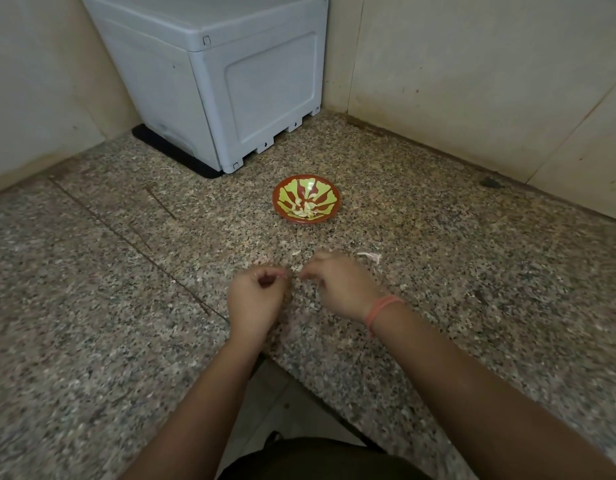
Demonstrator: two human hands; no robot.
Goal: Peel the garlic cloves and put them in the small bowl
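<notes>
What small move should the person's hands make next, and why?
Probably finish pulling the skin off: both the left hand and right hand seem to pinch a small pale garlic clove, blurred, above the counter. Peeled cloves already lie in the small bowl.

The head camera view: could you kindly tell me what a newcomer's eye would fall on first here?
The red and yellow-green small bowl stands out mid-counter, with peeled garlic cloves heaped inside. Nearer the camera, the left hand and right hand meet with fingers curled, the right pinching a pale scrap. A white boxy appliance fills the back corner.
</notes>
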